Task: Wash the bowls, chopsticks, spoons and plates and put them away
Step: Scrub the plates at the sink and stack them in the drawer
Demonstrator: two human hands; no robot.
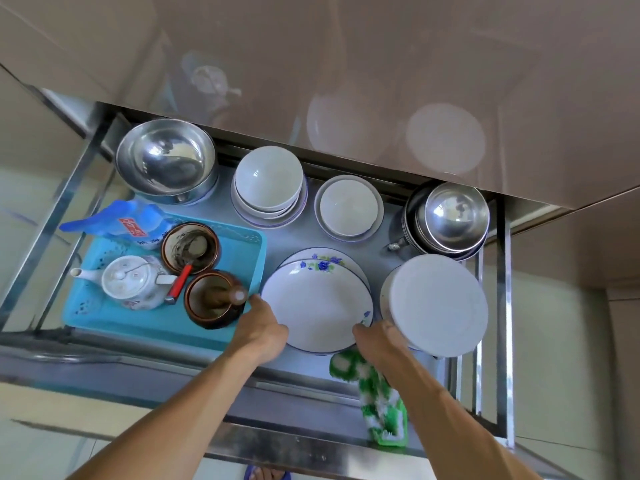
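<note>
A white plate with a blue flower rim (pixel 317 306) lies on top of a like plate (pixel 323 254) in a pulled-out steel drawer (pixel 104 362). My left hand (pixel 259 327) grips its near left rim and my right hand (pixel 377 341) grips its near right rim, thumb on the edge. A green and white cloth (pixel 379 403) hangs under my right hand. Stacked white bowls (pixel 268 178) and a white bowl on small plates (pixel 348 206) sit further back. An upturned white dish (pixel 438 303) stands to the right, touching my right hand.
Steel bowls stand at the back left (pixel 166 157) and back right (pixel 453 216). A blue tray (pixel 104 317) on the left holds a teapot (pixel 128 282), two brown mortars (pixel 190 247) and a blue bag (pixel 114 223). A glossy cabinet front (pixel 346 64) overhangs the drawer's back.
</note>
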